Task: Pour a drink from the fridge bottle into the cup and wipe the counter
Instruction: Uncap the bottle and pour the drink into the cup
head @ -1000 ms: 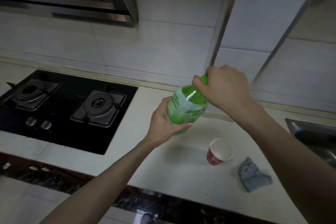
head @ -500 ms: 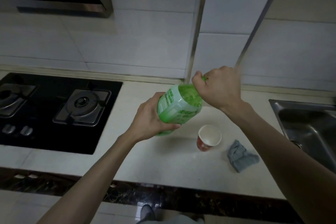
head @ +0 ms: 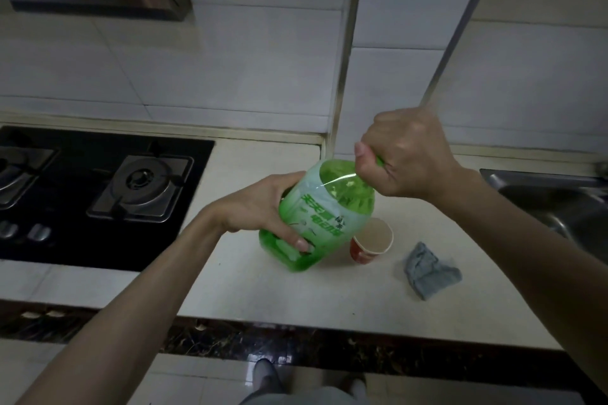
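Firmly we gripped the bottle (head: 324, 217) with our left hand (head: 260, 207), our right hand (head: 404, 158) curled around its cap (head: 379, 160).

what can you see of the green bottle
The green bottle is see-through green plastic with a pale printed label round its body. It is tilted, neck up and to the right, over the counter beside the red paper cup. The left hand grips its body; the right hand curls round its top, hiding the cap.
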